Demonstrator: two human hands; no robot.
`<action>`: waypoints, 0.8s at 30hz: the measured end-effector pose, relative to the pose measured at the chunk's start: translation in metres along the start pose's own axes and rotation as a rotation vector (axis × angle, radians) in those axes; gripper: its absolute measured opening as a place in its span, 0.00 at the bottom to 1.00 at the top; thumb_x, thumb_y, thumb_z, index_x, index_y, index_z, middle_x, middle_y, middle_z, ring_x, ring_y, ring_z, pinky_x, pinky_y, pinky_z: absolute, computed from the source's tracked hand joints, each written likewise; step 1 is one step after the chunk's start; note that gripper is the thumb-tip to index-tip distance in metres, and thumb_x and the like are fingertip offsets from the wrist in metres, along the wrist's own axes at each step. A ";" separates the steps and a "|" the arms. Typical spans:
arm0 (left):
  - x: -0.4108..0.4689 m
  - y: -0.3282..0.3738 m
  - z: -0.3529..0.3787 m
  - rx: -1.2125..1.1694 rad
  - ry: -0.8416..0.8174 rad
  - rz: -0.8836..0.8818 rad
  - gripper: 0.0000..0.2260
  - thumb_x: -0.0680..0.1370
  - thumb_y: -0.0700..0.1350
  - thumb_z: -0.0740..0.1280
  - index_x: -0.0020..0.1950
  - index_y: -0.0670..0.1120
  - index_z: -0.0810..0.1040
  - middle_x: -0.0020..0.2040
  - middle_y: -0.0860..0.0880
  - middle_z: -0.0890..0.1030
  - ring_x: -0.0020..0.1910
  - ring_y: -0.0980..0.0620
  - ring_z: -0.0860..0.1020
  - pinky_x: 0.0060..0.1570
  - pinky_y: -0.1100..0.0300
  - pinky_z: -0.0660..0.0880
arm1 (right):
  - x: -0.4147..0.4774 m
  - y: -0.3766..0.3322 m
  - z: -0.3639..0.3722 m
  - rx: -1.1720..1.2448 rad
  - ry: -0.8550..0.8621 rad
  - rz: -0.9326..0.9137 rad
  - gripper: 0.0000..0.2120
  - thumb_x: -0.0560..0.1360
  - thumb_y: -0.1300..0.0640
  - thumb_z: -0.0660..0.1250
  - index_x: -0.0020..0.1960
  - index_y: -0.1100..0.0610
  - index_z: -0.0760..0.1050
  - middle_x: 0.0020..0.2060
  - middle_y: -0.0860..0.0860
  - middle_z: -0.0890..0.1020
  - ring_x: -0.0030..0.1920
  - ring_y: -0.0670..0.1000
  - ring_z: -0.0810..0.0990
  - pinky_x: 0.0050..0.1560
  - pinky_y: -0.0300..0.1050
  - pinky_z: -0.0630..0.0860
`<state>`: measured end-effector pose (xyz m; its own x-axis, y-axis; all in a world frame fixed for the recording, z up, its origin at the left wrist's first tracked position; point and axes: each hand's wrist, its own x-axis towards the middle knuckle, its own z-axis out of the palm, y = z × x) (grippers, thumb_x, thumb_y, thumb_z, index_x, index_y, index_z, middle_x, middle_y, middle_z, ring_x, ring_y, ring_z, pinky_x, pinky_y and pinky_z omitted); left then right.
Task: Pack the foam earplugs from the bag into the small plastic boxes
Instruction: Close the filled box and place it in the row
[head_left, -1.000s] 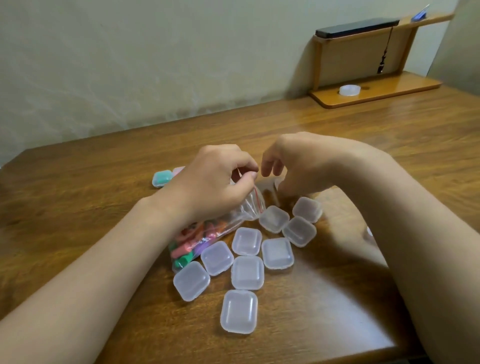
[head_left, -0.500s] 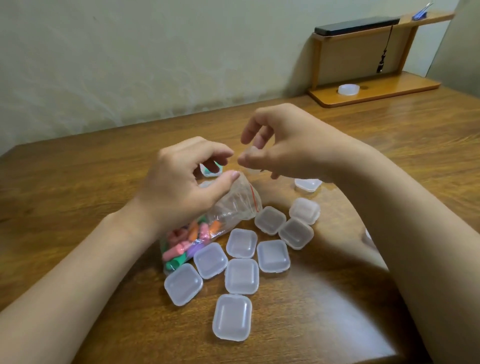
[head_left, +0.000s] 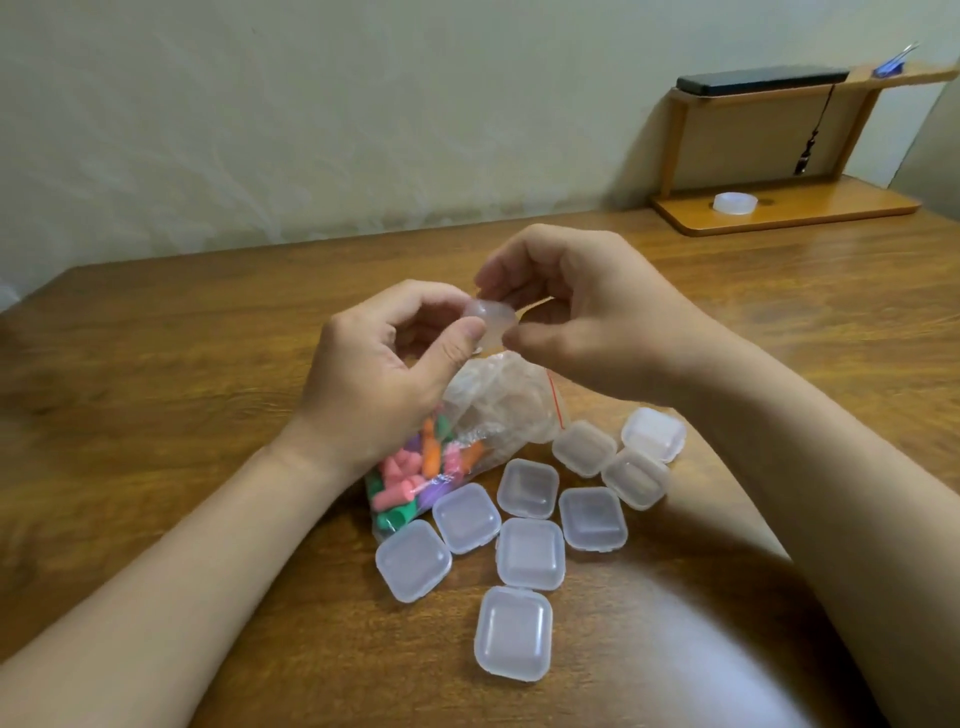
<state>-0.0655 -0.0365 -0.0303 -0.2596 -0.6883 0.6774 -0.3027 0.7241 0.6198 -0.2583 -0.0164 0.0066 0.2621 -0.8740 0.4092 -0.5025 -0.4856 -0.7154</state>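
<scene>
- A small box (head_left: 491, 323) was held above the table (head_left: 156, 374), pinched between thumb and fingertips of both the left hand (head_left: 379, 374) and the right hand (head_left: 587, 312).
- Whether its lid was open could not be told, as the clear plastic was partly covered by the fingers.
- The bag (head_left: 506, 405) lay under the hands, partly hidden by the left wrist, with the coloured earplugs (head_left: 415, 473) packed in its near end.
- Nine boxes (head_left: 530, 553) were spread just beside the bag, between the forearms.
- The shelf (head_left: 779, 213) was cut off at the right edge.
</scene>
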 end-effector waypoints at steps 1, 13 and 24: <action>0.000 0.000 0.000 0.002 0.012 0.007 0.06 0.77 0.38 0.72 0.54 0.41 0.82 0.48 0.48 0.84 0.46 0.53 0.84 0.47 0.61 0.80 | 0.000 0.000 0.000 0.016 0.012 0.022 0.13 0.73 0.65 0.72 0.57 0.58 0.79 0.48 0.50 0.83 0.49 0.46 0.83 0.51 0.47 0.82; 0.000 -0.005 -0.006 0.045 0.002 0.114 0.12 0.74 0.42 0.73 0.53 0.36 0.82 0.55 0.43 0.84 0.54 0.50 0.84 0.52 0.52 0.83 | 0.000 -0.001 0.007 0.214 -0.031 0.169 0.18 0.75 0.67 0.70 0.64 0.59 0.76 0.47 0.56 0.85 0.46 0.53 0.86 0.48 0.48 0.84; 0.003 0.002 -0.003 -0.002 0.182 0.063 0.05 0.80 0.35 0.66 0.52 0.39 0.81 0.45 0.53 0.84 0.44 0.61 0.84 0.44 0.65 0.80 | -0.001 -0.004 0.015 0.221 0.006 0.158 0.15 0.72 0.75 0.69 0.55 0.61 0.80 0.45 0.55 0.85 0.47 0.53 0.85 0.50 0.50 0.84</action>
<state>-0.0642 -0.0369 -0.0260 -0.1075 -0.6227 0.7751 -0.2889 0.7655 0.5749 -0.2442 -0.0143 0.0004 0.1892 -0.9396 0.2851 -0.3444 -0.3355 -0.8768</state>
